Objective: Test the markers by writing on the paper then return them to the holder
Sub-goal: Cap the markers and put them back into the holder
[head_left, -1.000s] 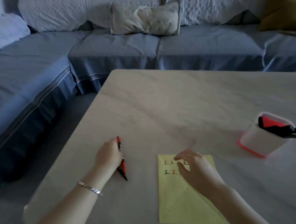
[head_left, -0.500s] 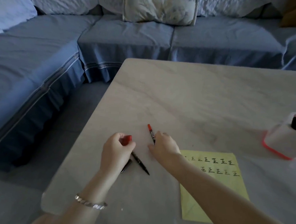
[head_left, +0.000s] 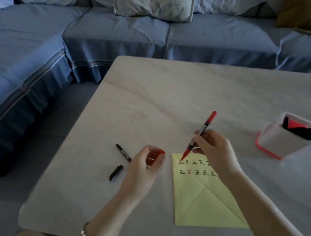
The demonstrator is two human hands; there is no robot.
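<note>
My right hand [head_left: 215, 150] grips a red marker [head_left: 199, 134], uncapped, with its tip touching the top left corner of the yellow paper [head_left: 206, 198], which carries two rows of written characters. My left hand [head_left: 145, 168] is closed around the red cap [head_left: 155, 153], just left of the paper. A black marker [head_left: 123, 152] lies uncapped on the table left of my left hand, partly hidden by it, with its black cap [head_left: 116, 172] apart below it. The white holder with a red base [head_left: 283, 136] stands at the right with markers inside.
The pale marble-look table [head_left: 170, 100] has its left edge and rounded near corner close to my left arm. A blue sofa [head_left: 155, 34] wraps around the far and left sides, with cushions along its back. A bracelet is on my left wrist.
My right hand has lifted the red marker from the table and brought it right onto the paper. My left hand keeps the red cap. The view has shifted left.
</note>
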